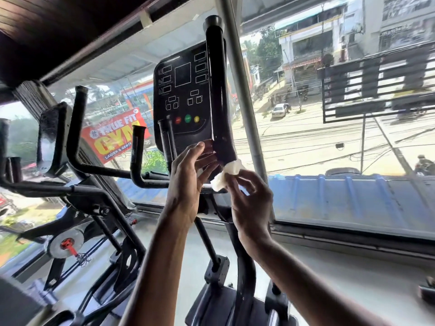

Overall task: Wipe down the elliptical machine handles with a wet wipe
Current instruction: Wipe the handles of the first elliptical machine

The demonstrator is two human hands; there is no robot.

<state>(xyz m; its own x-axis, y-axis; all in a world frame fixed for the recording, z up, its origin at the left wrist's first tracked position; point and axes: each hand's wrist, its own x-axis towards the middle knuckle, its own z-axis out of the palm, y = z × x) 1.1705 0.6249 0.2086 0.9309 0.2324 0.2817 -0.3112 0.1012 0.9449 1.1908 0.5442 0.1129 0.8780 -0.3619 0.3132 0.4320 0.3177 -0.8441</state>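
While the left hand [188,177] steadies the base of the upright handle [217,90], fingers spread against it, the right hand [249,201] pinches the bunched wet wipe [227,171] just under that handle's lower end, seemingly mid-wipe; contact behind the wipe is hidden; the console [183,95] beside the handle reads blurred.

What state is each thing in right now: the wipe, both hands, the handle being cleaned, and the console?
wet wipe: crumpled, pressed against the handle's lower end.
right hand: pinching the wipe.
left hand: fingers touching the handle's lower part, holding nothing loose.
right handle: upright, glossy black.
left handle: untouched.
console: display dark.
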